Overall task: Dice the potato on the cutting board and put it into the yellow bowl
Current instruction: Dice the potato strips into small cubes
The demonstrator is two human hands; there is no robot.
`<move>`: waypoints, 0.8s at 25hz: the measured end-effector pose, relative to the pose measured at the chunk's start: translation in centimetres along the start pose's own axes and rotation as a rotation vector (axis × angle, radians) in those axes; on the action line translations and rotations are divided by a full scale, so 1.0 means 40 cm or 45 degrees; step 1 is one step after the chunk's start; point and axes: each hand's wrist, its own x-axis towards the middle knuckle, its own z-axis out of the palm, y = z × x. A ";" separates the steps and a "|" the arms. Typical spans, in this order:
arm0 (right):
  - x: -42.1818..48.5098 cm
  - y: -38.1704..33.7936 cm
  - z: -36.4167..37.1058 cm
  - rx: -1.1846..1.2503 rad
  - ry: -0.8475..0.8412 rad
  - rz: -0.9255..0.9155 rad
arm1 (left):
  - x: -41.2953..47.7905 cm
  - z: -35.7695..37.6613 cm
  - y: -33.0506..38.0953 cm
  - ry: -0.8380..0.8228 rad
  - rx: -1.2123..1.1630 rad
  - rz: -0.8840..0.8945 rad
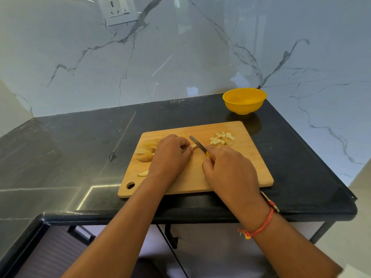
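- The knife [198, 144] shows only its narrow grey blade and a sliver of yellow handle; the rest of the handle is buried in the right hand [228, 171], whose fingers are curled tight round it.
- The potato strip [194, 146] being cut is mostly covered: only a pale end pokes out from under the curled fingertips of the left hand [170, 155], which pins it to the board. The blade lies just beside that end, angled away to the upper left; whether the edge touches the strip is hard to make out.
- The two hands are near each other but apart, each clamped on its own thing.
- A cluster of potato wedges [145, 151], curved with tan skin on their backs, is partly hidden behind the left hand, at the board's left side.
- One thin pale sliver [143, 173] lies alone nearer the front edge, by the left wrist.
- The diced potato [221, 138], small cream cubes in a loose heap, sits toward the board's far right corner.
- The cutting board [241, 169] is light wood, rectangular with rounded corners and a hanging hole at its front left.
- The yellow bowl [244, 100], round and smooth like plastic, stands on a small foot beyond the board in the far corner.
- The tabletop [80, 147] is glossy black stone; the wall is white marble with grey veins.
- A red-orange thread bracelet [261, 225] circles the right wrist.
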 end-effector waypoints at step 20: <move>0.000 -0.019 -0.030 -0.272 -0.391 -0.077 | 0.001 0.015 0.002 0.039 -0.077 -0.049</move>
